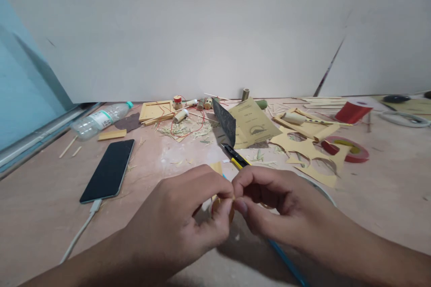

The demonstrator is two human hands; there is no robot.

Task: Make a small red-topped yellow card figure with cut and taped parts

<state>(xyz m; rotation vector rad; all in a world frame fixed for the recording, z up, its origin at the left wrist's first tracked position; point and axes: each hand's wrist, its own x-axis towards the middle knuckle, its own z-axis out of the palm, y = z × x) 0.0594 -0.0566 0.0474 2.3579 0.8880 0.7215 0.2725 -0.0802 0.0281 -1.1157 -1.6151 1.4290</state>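
Note:
My left hand (188, 210) and my right hand (279, 206) meet low in the middle of the view, fingertips of both pinched together. Whatever lies between the fingertips is too small and too covered to name. Behind the left fingers shows part of a reddish-brown round thing (215, 206), mostly hidden. Just beyond the hands lies a yellow and black box cutter (237, 158), its handle partly covered. A thin blue stick or cable (286, 262) comes out from under my right hand toward the front.
A folded sheet of sandpaper (256, 121) stands behind the cutter. Leftward are a phone (108, 171) on a white cable (79, 235) and a plastic bottle (101, 121). Rightward lie cardboard with round holes (316, 148), red ribbon (353, 114) and wood shavings (188, 131).

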